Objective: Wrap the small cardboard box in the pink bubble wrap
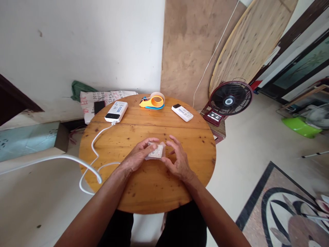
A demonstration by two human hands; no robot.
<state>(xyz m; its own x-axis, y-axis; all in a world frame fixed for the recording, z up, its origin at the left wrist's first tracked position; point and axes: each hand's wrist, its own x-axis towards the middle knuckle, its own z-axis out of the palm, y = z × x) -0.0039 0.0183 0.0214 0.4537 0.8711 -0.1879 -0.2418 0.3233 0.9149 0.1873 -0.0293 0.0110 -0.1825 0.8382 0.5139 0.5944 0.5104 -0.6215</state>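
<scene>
My left hand (141, 153) grips a small white block in clear plastic wrap (157, 151), thumb on top and fingers behind it. Printing shows faintly on its face; what it is cannot be made out. At the block's right end is my right hand (180, 161), its fingers spread and curved. The right thumb tip lies close to the wrap, and whether it touches is unclear. Both hands are over the front half of a round wooden table (149, 185).
A white power bank (117, 112) with a plugged-in white cable (94, 145) lies at the table's back left. Farther back sits a yellow tape dispenser (153, 101). Another white power bank (182, 112) is at the back right. A dark red fan (228, 99) stands beyond the table.
</scene>
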